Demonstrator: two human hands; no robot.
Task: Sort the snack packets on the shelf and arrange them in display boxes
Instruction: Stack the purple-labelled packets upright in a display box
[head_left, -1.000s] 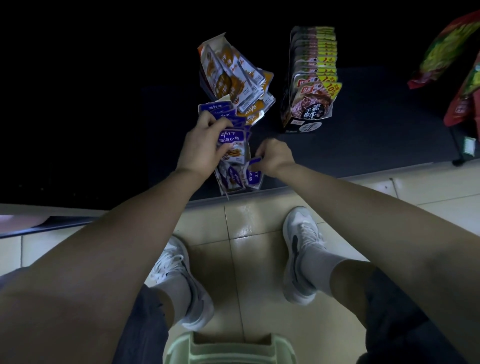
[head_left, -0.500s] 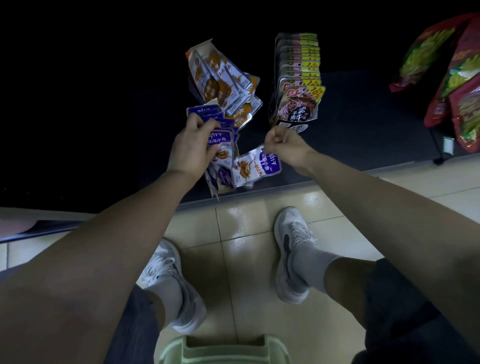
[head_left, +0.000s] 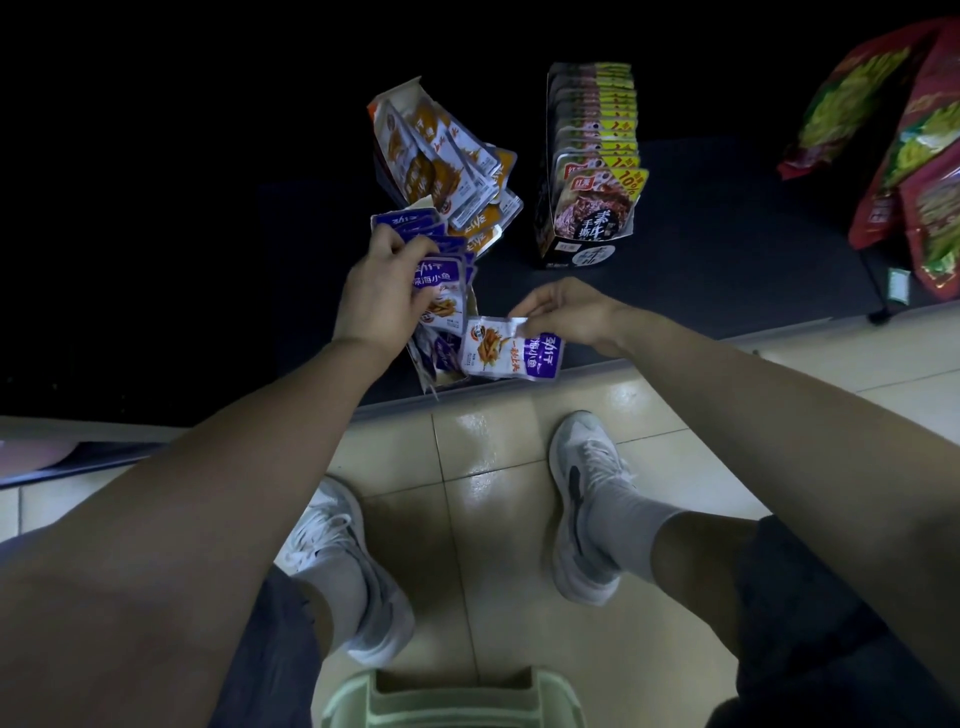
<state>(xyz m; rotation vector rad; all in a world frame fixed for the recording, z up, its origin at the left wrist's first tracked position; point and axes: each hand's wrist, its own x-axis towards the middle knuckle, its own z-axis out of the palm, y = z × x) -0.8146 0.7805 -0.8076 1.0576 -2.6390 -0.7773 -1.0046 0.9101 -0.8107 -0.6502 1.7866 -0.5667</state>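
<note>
My left hand (head_left: 382, 291) grips a fanned stack of purple snack packets (head_left: 439, 273) above the front edge of the dark shelf (head_left: 701, 249). My right hand (head_left: 566, 312) pinches the top edge of a single purple packet (head_left: 511, 353), which hangs sideways just right of the stack. Below the stack, more purple packets sit in a low display box (head_left: 436, 364) at the shelf's edge. Behind them lies a loose heap of orange packets (head_left: 447, 161).
A black display box of dark packets with yellow corners (head_left: 592, 171) stands upright at the back right. Large red and green bags (head_left: 904, 150) hang at the far right. Below are a tiled floor (head_left: 467, 519), my two white shoes and a pale green stool (head_left: 452, 701).
My right hand has pulled one purple packet out of the low box, lifted it clear and now holds it turned sideways beside the stack. My left hand keeps its grip on the stack.
</note>
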